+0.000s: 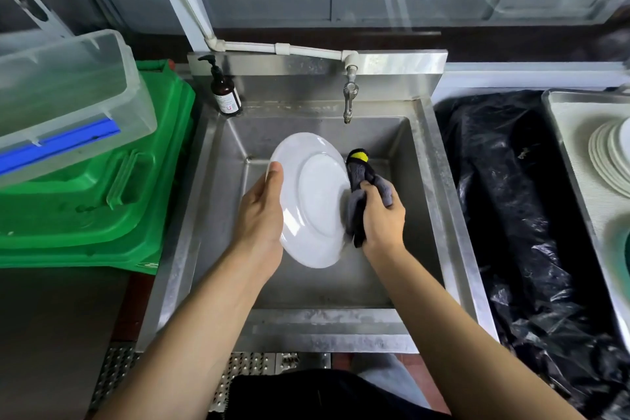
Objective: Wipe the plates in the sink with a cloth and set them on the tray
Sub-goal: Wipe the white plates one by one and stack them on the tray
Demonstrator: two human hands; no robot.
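The sink [422, 160] basin lies open at lower centre of the frame, below the tilted plate [313, 201]. The tap [349, 95] overhangs its upper edge; a pump bottle [225, 92] stands at upper left. Stacked plates [610, 160] fill the tray [559, 133] at far right.

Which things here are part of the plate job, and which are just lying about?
In the job: round white plate, dark grey cloth, steel sink, steel tray, stacked white plates.
Lying about: brown pump bottle, green plastic crate, clear plastic bin, black plastic sheet.
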